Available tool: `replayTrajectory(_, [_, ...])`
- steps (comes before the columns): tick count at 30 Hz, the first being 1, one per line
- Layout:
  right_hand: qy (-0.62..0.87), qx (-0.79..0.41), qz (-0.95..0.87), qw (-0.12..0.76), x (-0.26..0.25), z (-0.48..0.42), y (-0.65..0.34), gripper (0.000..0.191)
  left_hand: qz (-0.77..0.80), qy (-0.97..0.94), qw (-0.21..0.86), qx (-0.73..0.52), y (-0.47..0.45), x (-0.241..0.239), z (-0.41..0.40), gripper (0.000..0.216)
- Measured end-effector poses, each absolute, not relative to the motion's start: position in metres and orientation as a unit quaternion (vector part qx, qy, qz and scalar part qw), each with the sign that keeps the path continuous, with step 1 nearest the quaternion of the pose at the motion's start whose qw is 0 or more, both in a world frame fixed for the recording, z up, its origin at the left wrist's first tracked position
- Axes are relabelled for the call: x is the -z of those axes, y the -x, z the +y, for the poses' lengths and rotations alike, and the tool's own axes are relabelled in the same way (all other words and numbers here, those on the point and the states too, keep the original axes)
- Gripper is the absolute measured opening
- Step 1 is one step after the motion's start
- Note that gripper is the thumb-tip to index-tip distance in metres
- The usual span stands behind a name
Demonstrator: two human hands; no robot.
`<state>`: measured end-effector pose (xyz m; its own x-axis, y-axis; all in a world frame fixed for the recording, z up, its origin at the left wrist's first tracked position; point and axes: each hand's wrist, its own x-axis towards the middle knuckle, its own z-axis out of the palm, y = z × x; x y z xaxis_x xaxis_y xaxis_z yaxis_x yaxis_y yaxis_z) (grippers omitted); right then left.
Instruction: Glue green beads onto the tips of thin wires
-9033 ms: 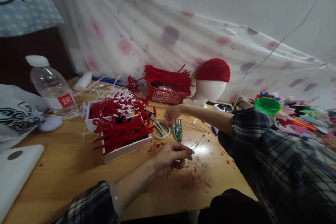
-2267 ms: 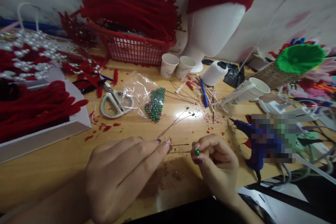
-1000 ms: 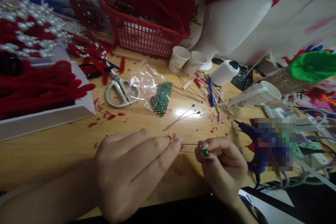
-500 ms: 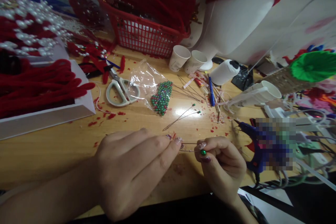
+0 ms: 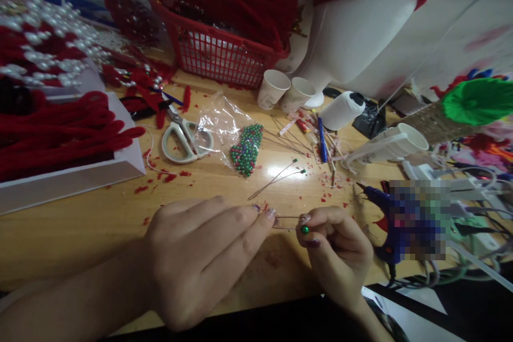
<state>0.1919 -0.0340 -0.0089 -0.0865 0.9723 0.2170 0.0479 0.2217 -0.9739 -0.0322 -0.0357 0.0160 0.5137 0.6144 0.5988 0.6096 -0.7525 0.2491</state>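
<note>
A thin dark wire runs doubled between my two hands, just above the table's front part. My left hand is closed, its fingertips pinching the wire's left end. At the other end, my right hand pinches a shiny green bead and the wire between thumb and fingers. Beyond the hands lie two wires tipped with green beads. A clear plastic bag of green and red beads lies farther back, its top crumpled toward the scissors.
White-handled scissors lie left of the bag. A box of red fuzzy stems stands at left. A red basket, paper cups and a thread spool are behind. A blue glue gun and cables lie right.
My right hand has shifted slightly left with the bead, bringing it a little closer to my left hand. My left hand keeps nearly the same place and grip.
</note>
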Motion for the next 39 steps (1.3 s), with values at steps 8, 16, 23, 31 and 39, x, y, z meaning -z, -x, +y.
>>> replayTrajectory(8, [0.474, -0.668, -0.262, 0.511, -0.015, -0.001, -0.213, 0.025, 0.406, -0.743, 0.139, -0.513, 0.018, -0.012, -0.018, 0.013])
replayTrajectory(16, [0.434, -0.715, -0.265, 0.479, -0.011, 0.0, -0.222, 0.028, 0.438, -0.688, 0.231, -0.53, 0.015, -0.013, -0.012, 0.013])
replayTrajectory(23, [0.462, -0.684, -0.308, 0.473, -0.008, -0.006, -0.208, 0.028, 0.415, -0.694, 0.284, -0.515, 0.011, -0.015, -0.014, 0.011])
replayTrajectory(31, [0.452, -0.709, -0.299, 0.451, 0.001, -0.007, -0.209, 0.022, 0.422, -0.698, 0.288, -0.501, 0.011, -0.015, -0.015, 0.008])
replayTrajectory(39, [0.443, -0.68, -0.358, 0.462, 0.005, -0.008, -0.208, 0.018, 0.428, -0.701, 0.296, -0.487, 0.012, -0.013, -0.016, 0.009])
